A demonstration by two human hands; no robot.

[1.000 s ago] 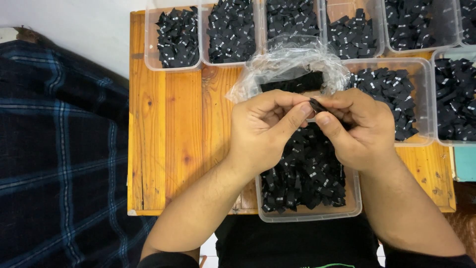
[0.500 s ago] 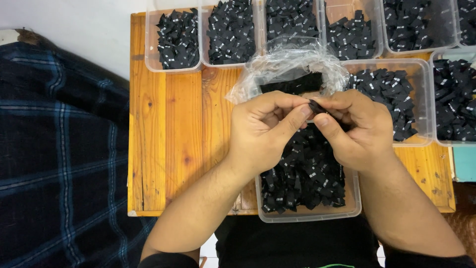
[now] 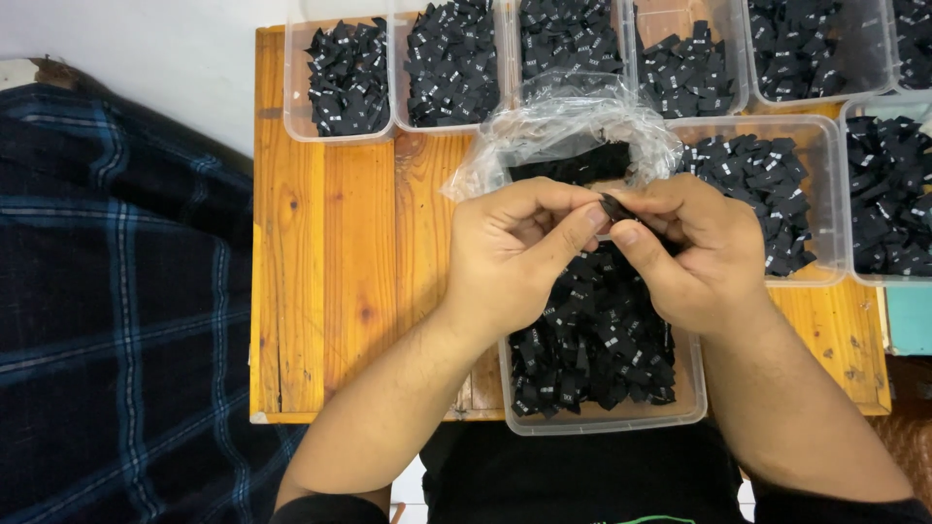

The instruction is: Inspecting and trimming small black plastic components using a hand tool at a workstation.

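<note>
Both hands, left hand (image 3: pixel 519 254) and right hand (image 3: pixel 694 254), pinch one small black tag (image 3: pixel 614 208) between closed fingers above a tag-filled tub (image 3: pixel 602 423) on the bench (image 3: pixel 330 291).

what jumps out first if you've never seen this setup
Two hands, the left hand and right hand, meet at centre, pinching one small black label between them. Clear tubs heaped with black labels line the wooden table, and a dark plaid cloth lies at left.

Left hand (image 3: pixel 519 254) and right hand (image 3: pixel 691 250) together, fingertips pinched.
</note>
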